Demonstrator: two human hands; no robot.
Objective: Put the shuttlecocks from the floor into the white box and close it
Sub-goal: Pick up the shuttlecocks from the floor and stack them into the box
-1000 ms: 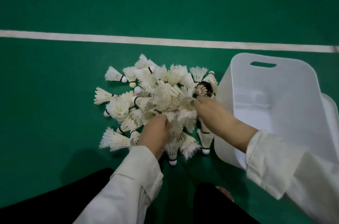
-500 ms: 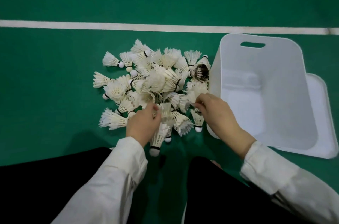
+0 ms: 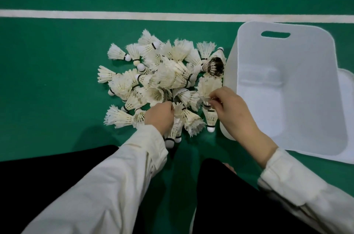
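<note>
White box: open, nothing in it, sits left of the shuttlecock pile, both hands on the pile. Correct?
Wrong on the side. The head view shows the white box right of the shuttlecock pile, not left. The rest holds: open, nothing in it, left hand and right hand both on the pile.

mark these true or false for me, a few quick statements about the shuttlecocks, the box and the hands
1. The white box sits to the right of the shuttlecocks. True.
2. Some shuttlecocks already lie inside the box. False: none show inside it; they are all heaped on the floor.
3. The left hand and the right hand both grip shuttlecocks at the near side of the heap. True.
4. Every shuttlecock has white feathers. False: one dark-feathered shuttlecock lies right beside the box.
5. The white line runs between the person and the heap. False: it lies beyond the heap.
</note>
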